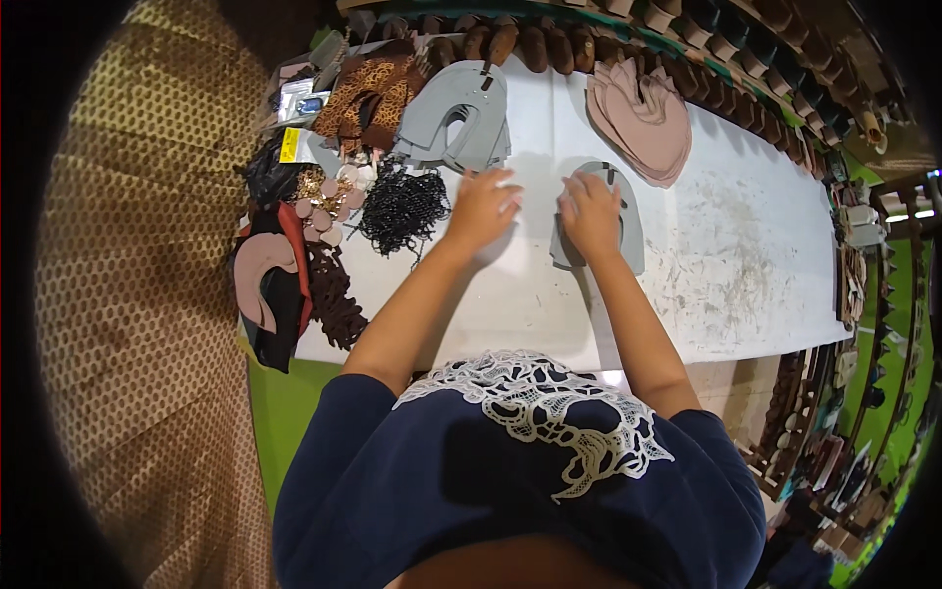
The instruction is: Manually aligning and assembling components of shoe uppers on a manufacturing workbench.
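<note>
My right hand (592, 214) lies on a small stack of grey U-shaped shoe-upper pieces (633, 236), fingers spread over its left side. A dark tab marks the top of this stack. To the left, my left hand (481, 211) is over the white table, fingers apart and holding nothing. Just beyond it lies a larger fanned pile of grey U-shaped pieces (429, 108), also with a dark tab on top. Whether the left fingertips touch that pile is hard to tell.
A fan of pink curved pieces (643, 133) lies at the far right of the white table (746, 265). Leopard-print pieces (365, 93), a heap of black chain-like trim (400, 206), pink discs (319, 218) and brown trim (332, 294) crowd the left. Shoe lasts (535, 47) line the back.
</note>
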`<state>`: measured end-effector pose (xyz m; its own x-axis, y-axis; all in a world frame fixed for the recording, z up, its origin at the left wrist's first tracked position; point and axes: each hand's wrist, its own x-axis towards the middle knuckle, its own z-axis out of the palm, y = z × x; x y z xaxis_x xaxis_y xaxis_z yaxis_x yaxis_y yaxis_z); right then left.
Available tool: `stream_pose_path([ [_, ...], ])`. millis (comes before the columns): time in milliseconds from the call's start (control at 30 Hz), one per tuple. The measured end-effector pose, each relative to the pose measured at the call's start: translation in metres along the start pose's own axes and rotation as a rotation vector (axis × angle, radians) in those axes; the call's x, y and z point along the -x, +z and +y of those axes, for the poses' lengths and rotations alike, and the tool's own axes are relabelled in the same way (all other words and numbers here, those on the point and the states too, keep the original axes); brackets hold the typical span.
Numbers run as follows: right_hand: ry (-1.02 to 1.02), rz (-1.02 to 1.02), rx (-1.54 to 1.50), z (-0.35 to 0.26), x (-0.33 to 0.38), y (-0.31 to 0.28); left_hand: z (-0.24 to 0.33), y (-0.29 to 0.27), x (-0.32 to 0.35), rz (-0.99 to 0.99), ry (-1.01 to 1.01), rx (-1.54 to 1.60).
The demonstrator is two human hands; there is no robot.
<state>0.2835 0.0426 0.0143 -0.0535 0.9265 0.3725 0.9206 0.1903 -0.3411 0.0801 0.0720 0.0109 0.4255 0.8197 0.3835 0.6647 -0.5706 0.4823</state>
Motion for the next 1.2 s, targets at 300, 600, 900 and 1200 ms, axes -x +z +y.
stream_pose_path([
  [300, -0.251, -0.092, 0.031, -0.083, -0.061, 0.060, -0.109, -0.088, -0.012, 0.136, -0.083, -0.568],
  [600, -0.179, -0.247, 0.091, -0.088, -0.082, 0.067, -0.135, -0.109, -0.047, -0.149, 0.087, -0.751],
  [900, -0.072, -0.122, 0.022, -0.086, -0.086, 0.063, -0.155, -0.104, -0.050, 0.063, 0.203, -0.536],
  [1200, -0.088, -0.099, 0.001, -0.093, -0.060, 0.027, -0.102, -0.115, -0.013, 0.154, 0.301, -0.389],
])
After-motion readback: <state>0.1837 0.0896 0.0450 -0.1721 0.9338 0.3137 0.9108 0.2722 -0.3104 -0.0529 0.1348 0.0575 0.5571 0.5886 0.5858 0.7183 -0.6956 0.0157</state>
